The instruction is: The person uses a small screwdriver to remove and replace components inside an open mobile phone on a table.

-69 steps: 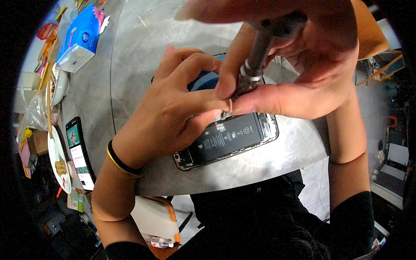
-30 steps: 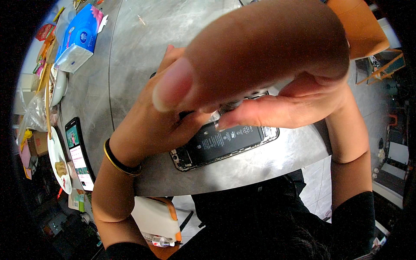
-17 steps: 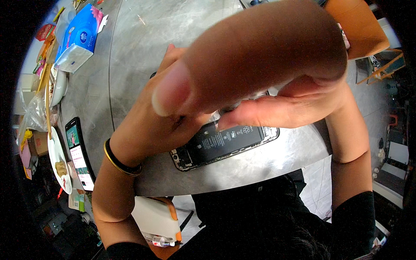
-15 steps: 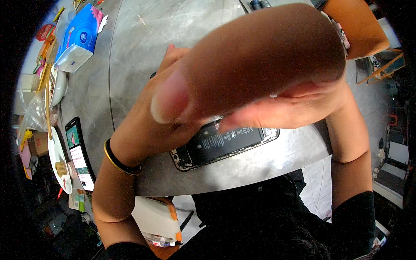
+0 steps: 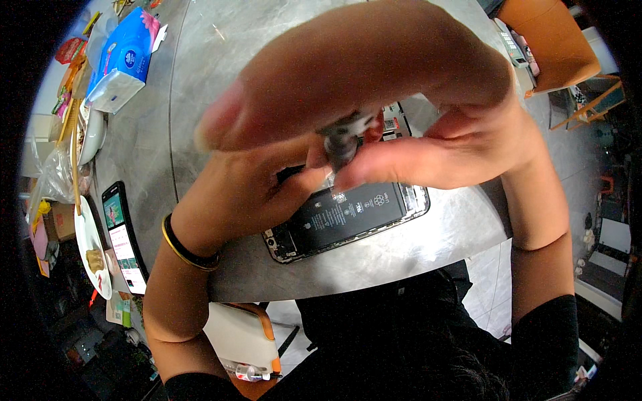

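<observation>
An opened phone (image 5: pixel 354 220) with its black battery showing lies on the grey table (image 5: pixel 328 274) beneath both hands. My right hand (image 5: pixel 448 160) grips a dark metal screwdriver-like tool (image 5: pixel 341 147) over the phone; one finger looms blurred near the camera, and the thumb presses by the tool's lower end. My left hand (image 5: pixel 234 194) has its fingers bent together at that lower end, pinching what looks like a small clear piece (image 5: pixel 330 177). The tool's tip and the exact contact are hidden.
On the left are a blue tissue pack (image 5: pixel 120 60), a white plate (image 5: pixel 87 254), a lit phone (image 5: pixel 124 237), plastic bags (image 5: pixel 57 174) and assorted clutter. An orange chair (image 5: pixel 565 53) stands at back right, another seat (image 5: pixel 237 334) below the table edge.
The raised finger of my right hand has shifted up and left, so the tool shows again. Since the oldest frame, that finger has come down over the tool. My left hand stays nearly in place.
</observation>
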Demonstrator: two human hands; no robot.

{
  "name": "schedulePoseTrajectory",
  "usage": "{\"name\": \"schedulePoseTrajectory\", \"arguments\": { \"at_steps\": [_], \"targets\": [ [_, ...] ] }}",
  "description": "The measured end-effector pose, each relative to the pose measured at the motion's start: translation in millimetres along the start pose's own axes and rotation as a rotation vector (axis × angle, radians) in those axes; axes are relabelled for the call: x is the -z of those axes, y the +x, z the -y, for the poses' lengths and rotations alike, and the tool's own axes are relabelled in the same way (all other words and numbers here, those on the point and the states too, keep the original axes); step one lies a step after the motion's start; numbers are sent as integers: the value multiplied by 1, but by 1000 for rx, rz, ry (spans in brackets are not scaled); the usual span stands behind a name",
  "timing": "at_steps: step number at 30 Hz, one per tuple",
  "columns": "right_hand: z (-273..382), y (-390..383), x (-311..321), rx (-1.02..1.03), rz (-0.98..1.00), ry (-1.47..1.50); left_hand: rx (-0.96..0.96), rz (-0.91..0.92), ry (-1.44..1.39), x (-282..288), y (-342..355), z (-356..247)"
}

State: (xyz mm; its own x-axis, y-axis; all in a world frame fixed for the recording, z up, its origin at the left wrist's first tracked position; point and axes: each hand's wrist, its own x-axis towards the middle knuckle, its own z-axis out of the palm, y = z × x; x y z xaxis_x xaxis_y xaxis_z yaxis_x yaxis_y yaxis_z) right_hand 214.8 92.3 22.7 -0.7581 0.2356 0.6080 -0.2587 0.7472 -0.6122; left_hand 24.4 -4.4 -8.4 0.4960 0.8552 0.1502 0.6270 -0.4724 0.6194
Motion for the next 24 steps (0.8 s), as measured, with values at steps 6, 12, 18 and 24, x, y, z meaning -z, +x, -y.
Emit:
{"name": "schedulePoseTrajectory", "arguments": {
  "at_steps": [6,12,18,24],
  "targets": [
    [-1,5,-5,-4,-5,-12,-120,-76,-29,-3,6,5],
    [-2,8,-7,-10,-9,-18,-247,-130,106,0,9,4],
    [-4,10,-10,-5,-9,-17,-44,-81,-201,-9,3,4],
    [-4,11,-7,15,-6,-20,-200,-103,56,-2,9,6]
  ]
}}
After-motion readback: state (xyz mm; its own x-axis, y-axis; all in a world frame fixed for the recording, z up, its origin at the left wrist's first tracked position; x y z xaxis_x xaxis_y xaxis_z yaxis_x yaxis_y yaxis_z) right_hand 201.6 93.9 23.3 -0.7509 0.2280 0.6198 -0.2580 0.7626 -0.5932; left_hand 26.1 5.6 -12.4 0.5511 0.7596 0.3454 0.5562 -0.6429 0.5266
